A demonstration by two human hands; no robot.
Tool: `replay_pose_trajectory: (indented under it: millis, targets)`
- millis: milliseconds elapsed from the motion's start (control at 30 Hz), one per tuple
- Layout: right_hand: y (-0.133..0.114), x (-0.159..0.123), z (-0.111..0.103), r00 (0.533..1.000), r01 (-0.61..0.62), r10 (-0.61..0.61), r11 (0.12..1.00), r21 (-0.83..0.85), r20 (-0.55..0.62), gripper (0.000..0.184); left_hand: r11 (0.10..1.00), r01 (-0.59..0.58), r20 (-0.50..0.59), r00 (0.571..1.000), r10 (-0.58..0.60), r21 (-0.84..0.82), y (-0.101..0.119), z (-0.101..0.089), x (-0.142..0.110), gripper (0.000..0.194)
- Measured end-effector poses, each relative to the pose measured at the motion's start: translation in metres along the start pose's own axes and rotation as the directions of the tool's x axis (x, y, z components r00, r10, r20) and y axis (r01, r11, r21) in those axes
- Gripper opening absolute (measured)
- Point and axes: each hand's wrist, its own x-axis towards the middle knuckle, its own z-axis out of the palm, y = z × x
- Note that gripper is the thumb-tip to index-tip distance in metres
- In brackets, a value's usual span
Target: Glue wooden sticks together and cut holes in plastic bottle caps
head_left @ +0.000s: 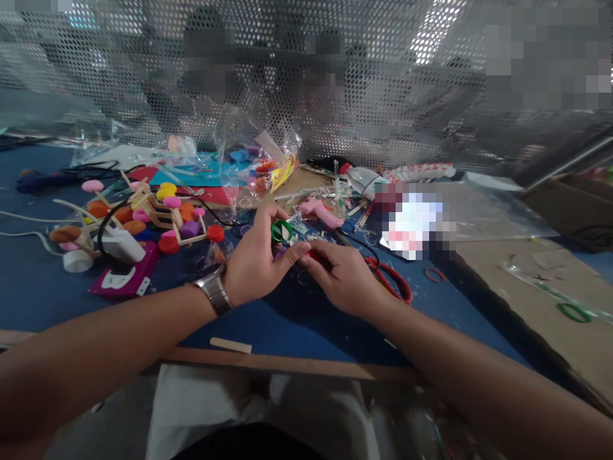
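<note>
My left hand (253, 262), wearing a metal-band watch (218, 291), is closed on a green ring (281, 231) near its thumb and forefinger. Something pale shows inside the ring. My right hand (347, 278) meets the left thumb with its fingertips, closed on a small red thing (318, 255) whose kind is mostly hidden by the fingers. Just behind the right wrist lies a red looped handle (395, 281). Beyond both hands a pink glue gun (322, 212) rests on the table among scraps.
To the left stand stick constructions with coloured discs (172, 220) and a purple power block (127, 275) with a white plug. A lit phone (412, 223), a bottle (364, 182) and a reddish ring (434, 275) lie right. A craft stick (230, 345) lies near the front edge.
</note>
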Motion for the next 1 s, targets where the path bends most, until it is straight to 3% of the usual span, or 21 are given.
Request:
replay_pose_trajectory:
  millis: [233,567,1000]
  targets:
    - [0.001,-0.001,0.0,1.0,0.006,-0.007,1.0,0.007,0.007,0.034,0.999,-0.006,0.004,1.0,0.006,0.034,0.001,0.002,-0.003,0.049]
    - [-0.003,-0.003,-0.001,0.997,0.026,-0.031,0.998,0.061,0.072,0.031,0.999,0.027,0.161,0.986,-0.032,0.031,-0.001,-0.008,0.005,0.052]
    - [-0.005,-0.003,-0.001,0.996,0.026,-0.028,0.999,0.023,0.09,0.032,0.996,0.084,0.207,0.975,-0.083,0.007,0.004,-0.012,0.009,0.054]
